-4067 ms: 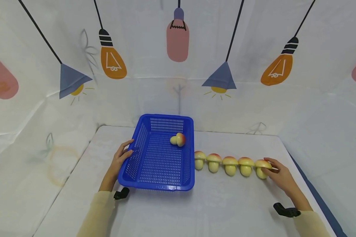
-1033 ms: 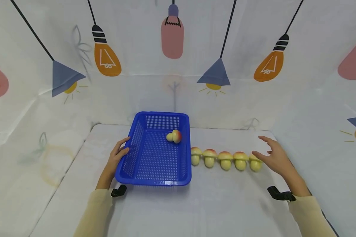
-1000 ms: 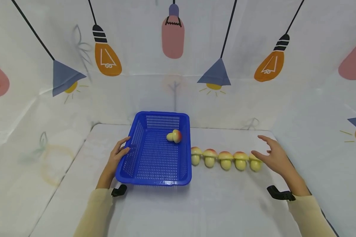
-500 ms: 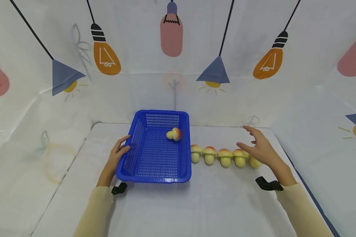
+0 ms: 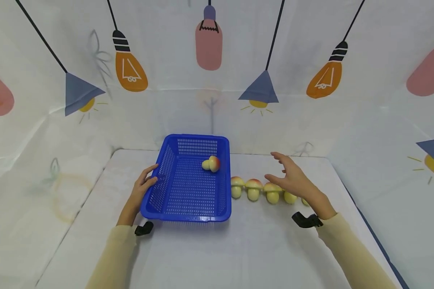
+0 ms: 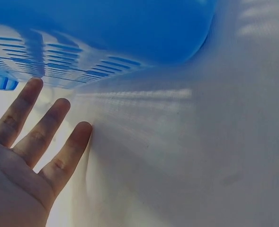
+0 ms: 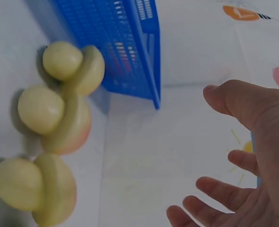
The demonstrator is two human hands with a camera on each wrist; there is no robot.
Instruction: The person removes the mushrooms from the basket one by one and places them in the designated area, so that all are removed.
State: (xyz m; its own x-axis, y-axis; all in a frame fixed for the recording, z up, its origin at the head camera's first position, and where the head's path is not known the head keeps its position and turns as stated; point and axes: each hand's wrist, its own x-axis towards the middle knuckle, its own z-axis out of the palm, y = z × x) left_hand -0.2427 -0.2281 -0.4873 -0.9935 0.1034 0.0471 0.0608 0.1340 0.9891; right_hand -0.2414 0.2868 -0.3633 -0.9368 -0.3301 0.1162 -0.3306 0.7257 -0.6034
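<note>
R hand [image 5: 293, 181] left end mushroom [image 5: 305, 201], moved left over row, fingers spread.

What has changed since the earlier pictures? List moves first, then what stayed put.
The right hand let go of the mushroom at the far right end of the row, rose, and swept leftward above the row of mushrooms, open and holding nothing. The left hand stays against the blue basket; the mushroom in the basket and the row lie as before.

Right hand [image 5: 293, 180] hides two rightmost mushrooms [image 5: 290, 197] partly.
</note>
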